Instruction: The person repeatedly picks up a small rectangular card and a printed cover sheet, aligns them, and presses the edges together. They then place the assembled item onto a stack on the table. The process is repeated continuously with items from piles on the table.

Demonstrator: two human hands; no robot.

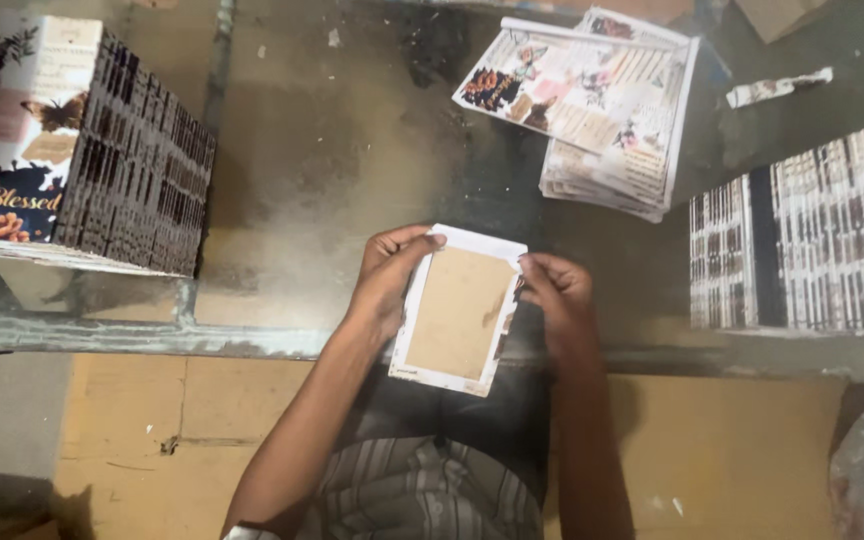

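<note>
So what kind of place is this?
Probably a small print or bookbinding workshop. Both hands, left hand and right hand, hold a white-edged brown cardboard cover, with a tall stack of floral printed covers and loose floral printed sheets nearby.

A dusty glass-topped table with a grey metal frame carries a tall block of stacked floral-printed covers at left, a loose fanned pile of floral printed sheets at centre, upright rows of striped covers at right, and a crumpled white paper scrap.
</note>
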